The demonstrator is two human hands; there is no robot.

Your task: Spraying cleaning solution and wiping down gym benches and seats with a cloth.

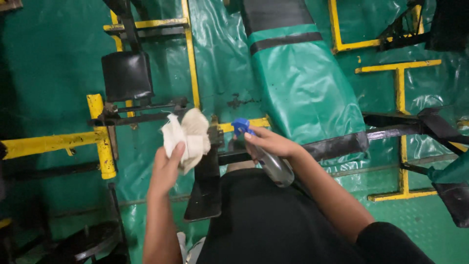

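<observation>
Green padded bench point(303, 88) far right of centre, black trim at near edge. Yellow steel frame point(100, 137) left. Right hand point(268, 143) wrapped around grey spray bottle point(273, 166), blue nozzle point(240, 126) pointing left. Left hand point(168, 166) clutching crumpled white cloth point(188, 134), just left of nozzle.

A person's left hand point(166, 168) holds a cloth point(186, 137) left of the spray bottle point(266, 156) gripped in the right hand point(268, 143); a padded bench point(303, 88) lies beyond, a frame point(100, 137) to the left.
</observation>
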